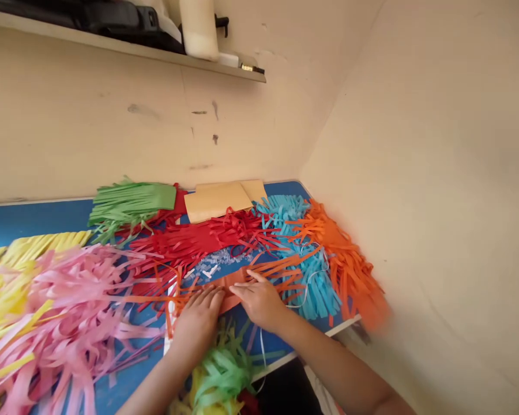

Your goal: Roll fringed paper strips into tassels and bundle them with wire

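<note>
An orange fringed paper strip [234, 282] lies across the front middle of the blue table, its cut strands spreading to both sides. My left hand [201, 314] rests on its left part, palm down, fingers close together on the paper. From the right, my right hand [259, 300] presses on the same strip, with its fingers spread and reaching over the centre. The fingertips of both hands are near each other, with orange paper between them. A thin white string [263, 349] hangs just below my right hand.
Red fringe [199, 239], blue fringe [315, 282] and orange fringe [350, 259] lie behind and right. Pink fringe [64, 294] covers the left; green fringe [132, 202] and tan paper [218, 202] sit at the back. Green strips [225, 369] hang at the front edge. A shelf [125, 47] juts overhead.
</note>
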`<state>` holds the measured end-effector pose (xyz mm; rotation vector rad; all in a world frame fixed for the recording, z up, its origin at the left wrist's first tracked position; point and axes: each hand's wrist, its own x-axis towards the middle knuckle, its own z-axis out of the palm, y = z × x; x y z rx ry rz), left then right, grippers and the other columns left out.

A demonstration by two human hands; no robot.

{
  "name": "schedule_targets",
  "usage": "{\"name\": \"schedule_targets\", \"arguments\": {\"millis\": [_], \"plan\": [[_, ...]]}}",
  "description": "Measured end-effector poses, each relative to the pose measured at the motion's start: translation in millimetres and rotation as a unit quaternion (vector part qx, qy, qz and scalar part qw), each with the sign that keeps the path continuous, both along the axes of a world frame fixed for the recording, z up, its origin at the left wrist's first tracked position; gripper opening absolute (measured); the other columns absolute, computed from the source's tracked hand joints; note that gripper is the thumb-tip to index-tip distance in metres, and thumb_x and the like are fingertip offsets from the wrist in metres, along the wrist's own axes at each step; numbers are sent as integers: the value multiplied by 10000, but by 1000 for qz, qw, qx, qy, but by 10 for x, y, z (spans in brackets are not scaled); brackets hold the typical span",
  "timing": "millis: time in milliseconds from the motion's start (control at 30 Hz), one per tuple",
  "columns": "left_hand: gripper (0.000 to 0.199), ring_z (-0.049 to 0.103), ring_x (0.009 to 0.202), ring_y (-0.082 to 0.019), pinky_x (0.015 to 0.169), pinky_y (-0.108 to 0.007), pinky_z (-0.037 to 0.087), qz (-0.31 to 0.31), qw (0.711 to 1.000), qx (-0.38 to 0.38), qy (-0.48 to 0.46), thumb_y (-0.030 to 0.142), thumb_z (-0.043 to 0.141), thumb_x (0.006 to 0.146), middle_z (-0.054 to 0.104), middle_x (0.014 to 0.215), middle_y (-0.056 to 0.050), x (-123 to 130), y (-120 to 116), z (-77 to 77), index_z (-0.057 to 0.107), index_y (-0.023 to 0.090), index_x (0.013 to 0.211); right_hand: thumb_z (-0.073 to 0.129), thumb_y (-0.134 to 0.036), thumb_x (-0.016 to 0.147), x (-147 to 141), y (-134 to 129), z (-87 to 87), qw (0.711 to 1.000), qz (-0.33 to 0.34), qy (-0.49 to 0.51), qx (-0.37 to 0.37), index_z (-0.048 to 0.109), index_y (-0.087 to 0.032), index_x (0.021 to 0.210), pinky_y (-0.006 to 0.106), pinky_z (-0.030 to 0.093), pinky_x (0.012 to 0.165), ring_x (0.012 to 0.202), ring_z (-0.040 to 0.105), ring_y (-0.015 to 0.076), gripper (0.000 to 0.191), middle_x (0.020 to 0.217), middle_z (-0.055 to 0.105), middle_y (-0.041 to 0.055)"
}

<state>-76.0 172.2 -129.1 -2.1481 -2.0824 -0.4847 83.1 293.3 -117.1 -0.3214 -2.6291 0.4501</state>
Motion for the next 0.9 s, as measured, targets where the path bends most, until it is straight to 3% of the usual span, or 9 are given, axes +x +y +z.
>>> {"name": "schedule_targets", "arguments": {"millis": [133, 233, 300, 367, 433, 533, 600, 700, 900], "plan": [[438, 660, 1096, -298, 983, -512, 454, 60, 996, -48, 39, 118, 447, 808, 727, 1174, -94, -571, -514, 51, 660, 229, 1174, 407, -125, 957, 111, 26, -61, 997, 79, -10, 24, 633, -138, 1198, 454, 360, 1140, 1104, 672, 182, 331, 1127, 739, 90], [460, 656, 1078, -335, 942, -549, 454, 115, 989, -63, 68, 176, 402, 797, 734, 1159, -68, -958, -917, 295, 675, 263, 1157, 433, -134, 940, 136, -47, -98, 993, 104, -48, 29, 618, -132, 1228, 455, 369, 1119, 1154, 643, 198, 342, 1161, 724, 105], [451, 629, 1095, -377, 920, -596, 447, 141, 988, -25, 62, 327, 388, 837, 723, 1181, -36, -967, -1005, 523, 630, 317, 1218, 448, -155, 950, 109, -89, -110, 993, 97, -64, 26, 614, -122, 1228, 428, 417, 1053, 1161, 635, 212, 325, 1174, 714, 126], [481, 592, 1177, -316, 1000, -528, 431, 83, 996, -17, 5, 450, 456, 855, 661, 1295, 31, -724, -894, 696, 513, 400, 1330, 461, -183, 967, 66, -108, -95, 994, 75, -80, 20, 622, -125, 1199, 404, 452, 962, 1131, 645, 228, 288, 1174, 709, 142], [576, 592, 1191, -286, 1103, -503, 351, 3, 998, -43, -45, 485, 541, 837, 640, 1333, -18, -344, -633, 739, 463, 341, 1389, 493, -211, 972, 24, -103, -52, 993, 48, -107, 8, 639, -135, 1135, 378, 454, 878, 1040, 672, 235, 232, 1121, 724, 135], [455, 672, 1002, -305, 991, -511, 407, 51, 991, -103, -72, 449, 650, 803, 743, 1070, -107, 57, -212, 569, 629, 199, 1183, 579, -264, 953, -21, -57, 35, 988, 8, -152, -27, 663, -157, 1010, 341, 417, 815, 897, 681, 219, 148, 976, 748, 84], [266, 687, 916, -283, 918, -481, 419, 94, 982, -136, -91, 436, 610, 857, 758, 925, -81, 66, -67, 402, 700, 215, 976, 612, -269, 943, -44, -6, 83, 984, -13, -162, -70, 673, -182, 959, 313, 388, 808, 856, 676, 190, 108, 912, 751, 36], [351, 685, 882, -258, 850, -435, 402, 141, 972, -158, -99, 524, 515, 909, 757, 860, -55, -144, -66, 249, 733, 252, 868, 615, -264, 941, -97, 68, 121, 978, -52, -163, -123, 688, -211, 942, 288, 355, 795, 826, 672, 156, 90, 884, 755, -2], [410, 701, 840, -250, 854, -421, 386, 203, 955, -204, -66, 447, 402, 958, 778, 881, -69, -313, -65, 271, 762, 250, 948, 595, -309, 934, -281, 116, 121, 962, -132, -201, -127, 698, -215, 838, 292, 312, 753, 782, 661, 156, 170, 828, 755, 5]]}}
